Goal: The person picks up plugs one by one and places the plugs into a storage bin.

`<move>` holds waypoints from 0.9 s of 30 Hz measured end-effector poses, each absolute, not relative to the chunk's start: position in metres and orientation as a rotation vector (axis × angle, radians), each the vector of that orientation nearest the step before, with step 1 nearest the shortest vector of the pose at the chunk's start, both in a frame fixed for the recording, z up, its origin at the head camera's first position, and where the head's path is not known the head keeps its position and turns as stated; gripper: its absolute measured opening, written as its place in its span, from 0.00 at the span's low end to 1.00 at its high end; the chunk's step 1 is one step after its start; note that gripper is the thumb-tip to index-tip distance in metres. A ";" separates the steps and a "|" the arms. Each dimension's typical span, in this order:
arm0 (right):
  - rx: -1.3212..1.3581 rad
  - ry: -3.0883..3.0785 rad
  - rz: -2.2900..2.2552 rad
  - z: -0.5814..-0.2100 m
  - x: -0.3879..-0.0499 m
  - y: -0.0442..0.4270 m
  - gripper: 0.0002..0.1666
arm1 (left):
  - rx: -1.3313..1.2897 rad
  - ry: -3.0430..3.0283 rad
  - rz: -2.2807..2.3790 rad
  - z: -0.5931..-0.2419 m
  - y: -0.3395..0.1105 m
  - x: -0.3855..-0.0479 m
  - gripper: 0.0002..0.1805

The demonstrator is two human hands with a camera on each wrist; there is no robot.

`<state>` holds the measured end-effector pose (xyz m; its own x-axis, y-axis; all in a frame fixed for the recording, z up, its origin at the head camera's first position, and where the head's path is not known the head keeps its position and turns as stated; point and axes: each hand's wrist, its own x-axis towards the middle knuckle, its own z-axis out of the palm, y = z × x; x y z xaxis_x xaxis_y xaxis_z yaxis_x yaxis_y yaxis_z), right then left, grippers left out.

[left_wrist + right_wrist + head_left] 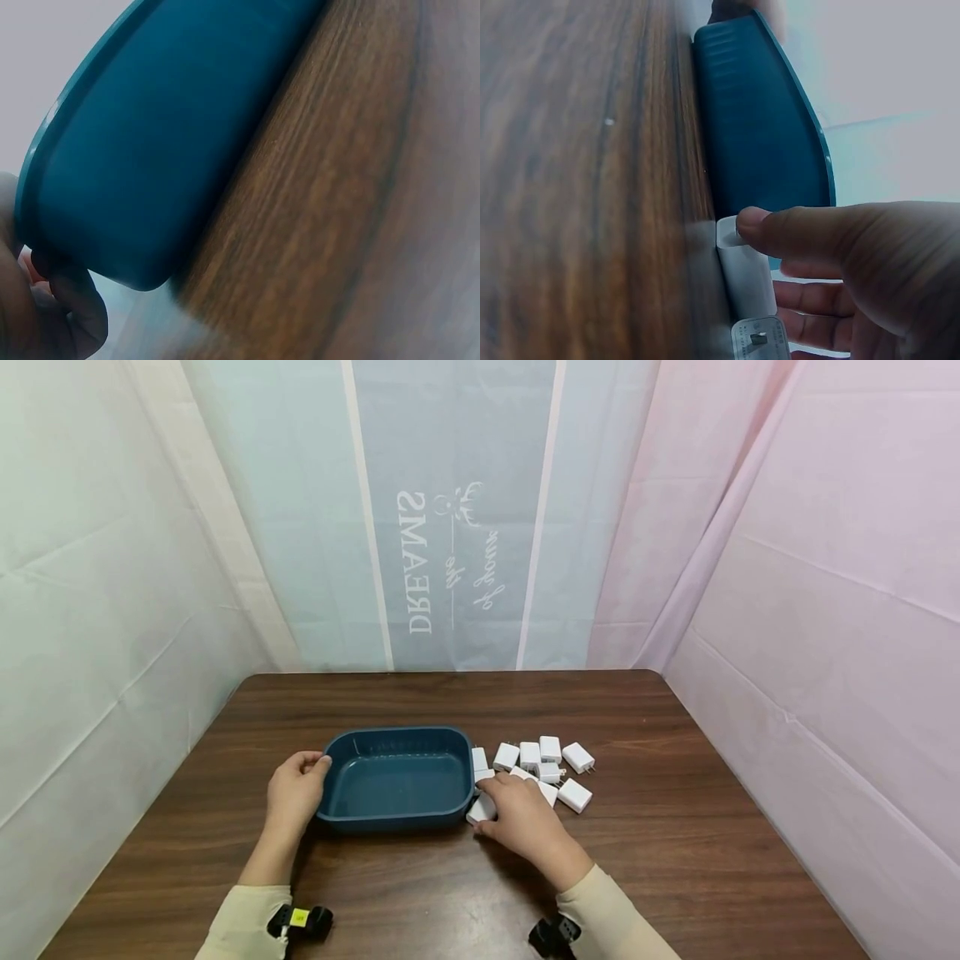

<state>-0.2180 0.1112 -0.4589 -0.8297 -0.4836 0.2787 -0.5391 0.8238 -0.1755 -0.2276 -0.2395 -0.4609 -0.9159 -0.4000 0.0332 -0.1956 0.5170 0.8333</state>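
A blue-green rectangular basin point(401, 781) with nothing inside stands on the table; its side fills much of the left wrist view point(150, 142). My left hand point(296, 789) grips the basin's left rim, thumb on top and fingers curled beneath. Several white plug adapters point(575, 795) lie in a loose cluster by the basin's right side. Over the cluster's near left part, my right hand point(521, 818) pinches a white adapter point(482, 810) at the basin's lower right corner. In the right wrist view, the thumb of that hand point(840, 255) presses the adapter's point(746, 277) end.
The brown wooden table point(420, 893) extends in front of the basin and to both sides. Pale curtains point(465, 510) hang behind and at the left and right. A black wrist camera point(555, 937) is strapped to each sleeve.
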 end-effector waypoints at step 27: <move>0.846 -2.775 0.516 -0.443 -0.215 0.118 0.26 | 0.547 -2.515 -1.403 -0.462 -0.238 -0.229 0.20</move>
